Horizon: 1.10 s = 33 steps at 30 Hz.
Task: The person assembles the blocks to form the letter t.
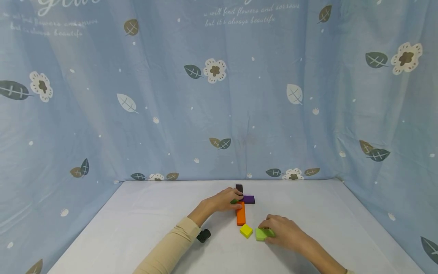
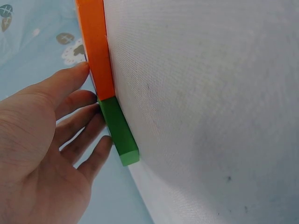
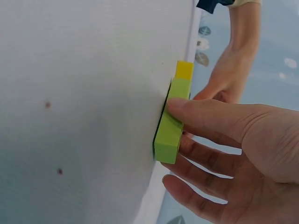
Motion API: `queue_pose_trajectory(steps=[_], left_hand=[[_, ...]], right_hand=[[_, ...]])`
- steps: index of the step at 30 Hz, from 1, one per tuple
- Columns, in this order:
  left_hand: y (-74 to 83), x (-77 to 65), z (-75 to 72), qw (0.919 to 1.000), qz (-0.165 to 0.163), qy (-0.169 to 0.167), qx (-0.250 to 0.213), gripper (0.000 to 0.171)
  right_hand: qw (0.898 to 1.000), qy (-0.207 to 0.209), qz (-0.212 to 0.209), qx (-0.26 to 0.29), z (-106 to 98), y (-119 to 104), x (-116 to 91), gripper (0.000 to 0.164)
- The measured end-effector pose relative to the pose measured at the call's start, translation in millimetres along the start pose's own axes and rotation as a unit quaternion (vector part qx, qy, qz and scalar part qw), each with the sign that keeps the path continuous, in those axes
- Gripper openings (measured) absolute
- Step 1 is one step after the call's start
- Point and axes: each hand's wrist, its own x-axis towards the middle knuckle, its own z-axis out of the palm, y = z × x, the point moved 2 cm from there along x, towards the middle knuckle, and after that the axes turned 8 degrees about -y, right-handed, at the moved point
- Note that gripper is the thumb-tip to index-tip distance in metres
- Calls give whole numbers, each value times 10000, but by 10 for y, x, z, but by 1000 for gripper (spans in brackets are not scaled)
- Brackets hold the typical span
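My left hand [image 1: 223, 200] reaches over the far blocks with loosely bent fingers. In the left wrist view its thumb lies at the side of the orange block [image 2: 97, 51], and its fingertips touch the dark green block [image 2: 120, 130], which adjoins the orange one's end. A purple block [image 1: 249, 199] and a blackish block [image 1: 239, 188] lie just beyond these fingers. My right hand [image 1: 287, 233] pinches a light green block [image 3: 173, 126] low over the table, thumb on one face and fingers behind. To its left sits a yellow block [image 1: 246, 231], turned at an angle below the orange one.
The blocks are on a white-covered table [image 1: 143, 217]. A patterned blue curtain [image 1: 171, 95] stands behind it and along both sides. A small black device [image 1: 204, 235] shows beside the left forearm.
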Motion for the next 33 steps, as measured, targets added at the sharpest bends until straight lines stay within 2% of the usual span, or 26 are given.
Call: queue_pose_trajectory(steps=[20, 33], left_hand=[[-5, 36, -22, 9999, -123, -15, -21, 44], [-4, 20, -3, 10000, -72, 32, 25, 44]], right_hand=[[9998, -33, -152, -88, 5, 22, 57, 32], [9996, 28, -242, -125, 39, -2, 39, 33]])
